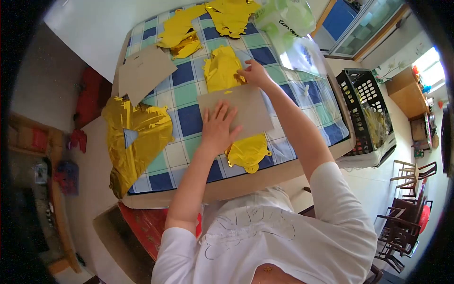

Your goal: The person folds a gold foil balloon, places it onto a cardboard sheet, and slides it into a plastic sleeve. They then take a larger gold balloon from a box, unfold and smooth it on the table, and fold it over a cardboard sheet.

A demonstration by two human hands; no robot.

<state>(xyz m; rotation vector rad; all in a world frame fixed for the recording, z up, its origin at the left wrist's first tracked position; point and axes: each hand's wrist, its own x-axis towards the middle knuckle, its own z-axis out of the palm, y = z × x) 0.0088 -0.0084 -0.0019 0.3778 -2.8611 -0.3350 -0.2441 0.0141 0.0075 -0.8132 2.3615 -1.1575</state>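
Observation:
My left hand (220, 125) lies flat with spread fingers on a grey-brown cardboard sheet (257, 111). That sheet covers the middle of a flat, uninflated gold foil balloon (221, 71), whose far and near ends stick out beyond it. At the far right edge of the foil, my right hand (255, 75) has its thumb and fingers pinched together on the balloon's edge. The foil under the cardboard is hidden.
More gold foil (142, 137) hangs over the table's left edge, and other pieces (229, 16) lie at the back. A second cardboard sheet (144, 71) rests on the checked tablecloth (184, 118). A green-white plastic bag (288, 21) and black crate (362, 90) are right.

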